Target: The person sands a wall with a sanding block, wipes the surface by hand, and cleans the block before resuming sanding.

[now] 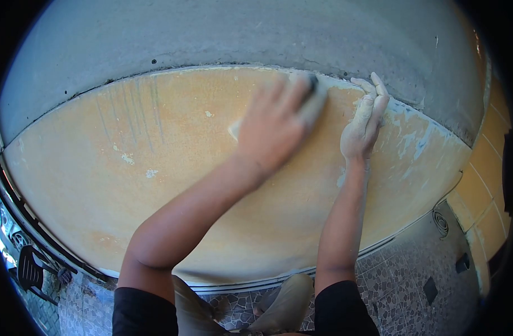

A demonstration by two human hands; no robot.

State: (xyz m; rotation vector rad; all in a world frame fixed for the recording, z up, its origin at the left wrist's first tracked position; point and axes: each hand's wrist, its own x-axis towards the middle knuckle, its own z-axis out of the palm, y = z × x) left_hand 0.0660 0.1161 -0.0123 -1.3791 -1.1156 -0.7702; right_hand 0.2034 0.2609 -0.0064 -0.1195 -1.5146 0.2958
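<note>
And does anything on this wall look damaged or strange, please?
Yes. The wall has pale chipped spots at left, grey streaks running down above them, and bluish-white patches right of the right hand, all breaking its yellowish surface.

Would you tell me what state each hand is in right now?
Left hand: closed on a blurred, pale block.
Right hand: open, against the wall.

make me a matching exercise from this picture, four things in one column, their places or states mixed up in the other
1. left hand
2. right hand
3. black slatted chair
4. dark round coil

a. lower right of the view
b. coated in pale dust
c. lower left edge of the view
d. blurred, over the upper part of the tan wall

Pairs: 1-d, 2-b, 3-c, 4-a
</note>
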